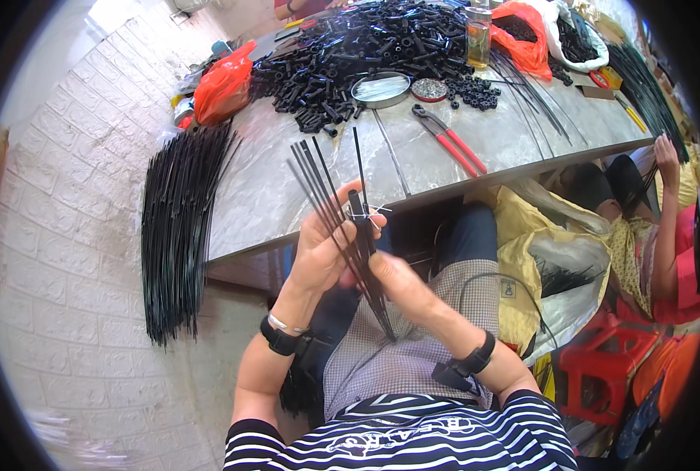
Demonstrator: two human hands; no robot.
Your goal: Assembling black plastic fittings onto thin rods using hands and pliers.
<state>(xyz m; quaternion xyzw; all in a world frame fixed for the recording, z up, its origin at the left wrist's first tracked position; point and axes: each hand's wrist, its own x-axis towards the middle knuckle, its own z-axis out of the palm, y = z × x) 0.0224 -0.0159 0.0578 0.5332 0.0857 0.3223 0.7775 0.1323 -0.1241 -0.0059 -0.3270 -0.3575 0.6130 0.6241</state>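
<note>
My left hand (324, 247) is closed around several thin black rods (315, 174), which fan out at the top and come together lower down. Among them stands a short black tube (355, 202), upright in my fingers. Thin white strips (371, 213) cross near the tube's top; whether they are ties or sticks I cannot make out. My right hand (397, 282), slightly blurred, grips the rods just below the tube, thumb on top and its other fingers mostly hidden. The rods' lower ends taper together above my checked apron (401, 357).
On the grey table (264, 184) lie a pile of black tubular parts (366, 47), a dish of white strips (381, 90), a round tin (429, 89) and red-handled pliers (450, 141). Black rods (179, 235) overhang its left edge. A co-worker's hand (667, 161) is at right, near yellow sacks (523, 251).
</note>
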